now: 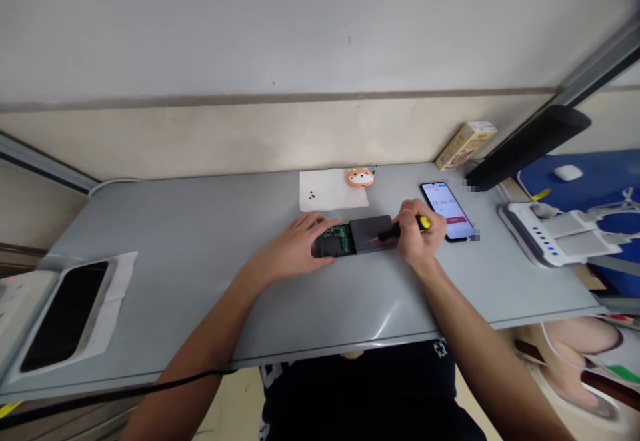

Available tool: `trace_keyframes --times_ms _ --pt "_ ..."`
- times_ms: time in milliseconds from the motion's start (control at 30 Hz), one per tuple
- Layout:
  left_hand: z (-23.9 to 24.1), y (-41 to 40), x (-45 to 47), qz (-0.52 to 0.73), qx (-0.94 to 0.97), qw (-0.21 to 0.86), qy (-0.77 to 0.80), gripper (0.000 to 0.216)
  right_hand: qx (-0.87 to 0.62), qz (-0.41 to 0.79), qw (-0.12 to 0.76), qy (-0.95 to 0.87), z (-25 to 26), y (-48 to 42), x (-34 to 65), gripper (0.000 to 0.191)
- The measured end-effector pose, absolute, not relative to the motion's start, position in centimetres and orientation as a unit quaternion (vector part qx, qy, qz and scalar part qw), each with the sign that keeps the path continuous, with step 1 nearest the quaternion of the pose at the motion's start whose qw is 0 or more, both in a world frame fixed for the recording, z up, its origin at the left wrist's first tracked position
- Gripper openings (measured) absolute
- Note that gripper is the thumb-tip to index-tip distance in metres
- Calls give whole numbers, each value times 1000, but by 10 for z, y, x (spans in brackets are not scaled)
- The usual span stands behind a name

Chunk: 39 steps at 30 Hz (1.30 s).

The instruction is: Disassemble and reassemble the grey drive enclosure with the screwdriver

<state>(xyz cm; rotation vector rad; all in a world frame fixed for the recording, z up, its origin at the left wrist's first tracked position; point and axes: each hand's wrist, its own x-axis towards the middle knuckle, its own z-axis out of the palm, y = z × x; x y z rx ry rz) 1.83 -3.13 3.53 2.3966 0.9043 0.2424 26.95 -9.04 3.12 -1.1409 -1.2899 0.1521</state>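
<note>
A dark grey rectangular electronic device lies on the table in front of me, with a green circuit board exposed at its left part. My left hand grips the left end, fingers along the far edge and thumb along the near edge. In my right hand is a screwdriver with a black and yellow handle, held slanted with its tip pointing left at the grey cover. Whether the tip touches the cover I cannot tell. Several tiny black pieces, perhaps screws, lie beyond the device.
Behind the device, white paper carries an orange animal-face case. To the right are a lit phone, a carton, a black cylinder and a charging station. Another phone lies left. Someone's leg shows lower right.
</note>
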Motion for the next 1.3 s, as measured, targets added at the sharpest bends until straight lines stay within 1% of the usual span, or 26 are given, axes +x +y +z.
trace_keyframes --times_ms 133,300,433,600,667,733,833,867,933,1033,1200,1300 --pt "37 -29 15 85 890 285 346 69 -543 47 656 -522 33 -85 280 29" --pt "33 -28 14 90 894 283 336 68 -494 22 687 -532 28 -84 274 31" --pt "32 -33 18 106 908 245 324 67 -484 25 622 -615 22 -87 267 30" --pt "28 -39 29 141 921 217 290 48 -515 62 590 -619 23 -86 268 31" --pt "24 -40 34 149 926 200 283 41 -532 83 571 -620 26 -83 268 23" --pt "20 -39 37 147 931 187 278 37 -532 86 571 -619 27 -81 268 13" --pt "14 -33 37 144 937 169 270 33 -519 68 592 -613 28 -79 268 21" --pt "13 -31 36 145 938 164 268 32 -517 58 596 -612 28 -78 268 21" --pt "11 -26 33 152 939 155 267 29 -516 38 593 -617 32 -77 269 15" --pt "10 -21 28 164 936 158 270 27 -507 21 572 -645 41 -71 269 5" --pt "12 -20 25 168 932 176 269 30 -471 36 530 -704 51 -46 260 9" --pt "12 -20 26 173 930 184 266 31 -463 39 532 -708 46 -38 253 12"
